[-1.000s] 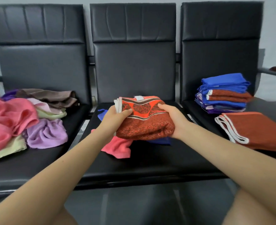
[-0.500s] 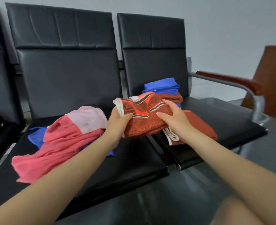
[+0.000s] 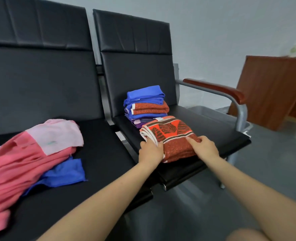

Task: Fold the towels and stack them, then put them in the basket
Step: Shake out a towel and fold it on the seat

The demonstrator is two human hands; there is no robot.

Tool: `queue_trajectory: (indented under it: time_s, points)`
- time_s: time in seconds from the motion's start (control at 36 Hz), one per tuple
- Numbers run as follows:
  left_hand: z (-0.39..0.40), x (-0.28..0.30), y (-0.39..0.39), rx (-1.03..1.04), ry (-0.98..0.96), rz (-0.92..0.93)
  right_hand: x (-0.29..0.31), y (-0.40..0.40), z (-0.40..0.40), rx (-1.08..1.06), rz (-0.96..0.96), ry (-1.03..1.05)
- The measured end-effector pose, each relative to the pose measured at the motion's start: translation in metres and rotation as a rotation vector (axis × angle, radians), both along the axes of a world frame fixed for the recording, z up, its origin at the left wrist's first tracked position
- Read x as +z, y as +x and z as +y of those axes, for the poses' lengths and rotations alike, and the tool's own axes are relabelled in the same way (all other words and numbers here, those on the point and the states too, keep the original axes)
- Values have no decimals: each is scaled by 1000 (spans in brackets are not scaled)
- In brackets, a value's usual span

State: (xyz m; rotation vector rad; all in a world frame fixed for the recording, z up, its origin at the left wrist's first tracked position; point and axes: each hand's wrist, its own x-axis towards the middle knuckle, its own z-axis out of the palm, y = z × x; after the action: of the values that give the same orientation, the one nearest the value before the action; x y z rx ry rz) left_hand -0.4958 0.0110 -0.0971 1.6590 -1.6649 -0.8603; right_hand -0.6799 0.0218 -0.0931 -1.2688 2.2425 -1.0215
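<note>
A folded orange patterned towel [image 3: 171,134] lies on the right black seat [image 3: 213,126], just in front of a stack of folded blue and orange towels [image 3: 147,105]. My left hand [image 3: 150,150] grips the towel's near left corner by its white-trimmed edges. My right hand [image 3: 204,148] holds the near right side, its fingers lying on top of the towel. On the middle seat [image 3: 109,153] lies a heap of unfolded towels: a pink one [image 3: 22,162], a pale pink one [image 3: 56,134] and a blue one [image 3: 65,173].
A wood-topped metal armrest [image 3: 213,87] bounds the right seat. Beyond it stands a grey container [image 3: 211,112], partly hidden, and a brown wooden panel [image 3: 274,91] leans near the wall. Grey floor lies to the right.
Both hands carried the orange towel from the middle seat to the right and set it down on the right seat in front of the folded stack. My view turned right.
</note>
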Motion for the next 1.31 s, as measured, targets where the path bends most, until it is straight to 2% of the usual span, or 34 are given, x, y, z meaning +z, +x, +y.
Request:
queue_trajectory:
  time_s: [0.11,0.19,0.28,0.36,0.47,0.56,0.72,0.81,1.0,1.17,1.31]
  points:
    - [-10,15,7,13,37,235,-2,6,-12,-28,-128,-133]
    - [-8,23,14,-25,54,366,4,14,-14,-34,-157,-147]
    - [-5,26,30,-56,81,311,17,27,-6,-71,38,-131]
    - [-2,30,59,-1,42,189,33,48,7,-23,249,-336]
    - [1,36,121,72,-61,181,44,90,13,218,256,-501]
    - [7,39,176,168,-106,134,44,134,11,462,104,-407]
    - [28,42,282,357,-173,89,25,216,-5,708,114,-180]
    - [36,33,310,401,-139,-14,13,246,-21,713,58,-92]
    - [30,21,336,403,-118,-62,-12,291,-59,662,-36,-42]
    - [12,11,327,392,-31,-188,-19,318,-85,592,-311,-42]
    - [-5,-2,310,414,-59,-203,-19,335,-89,712,-360,-24]
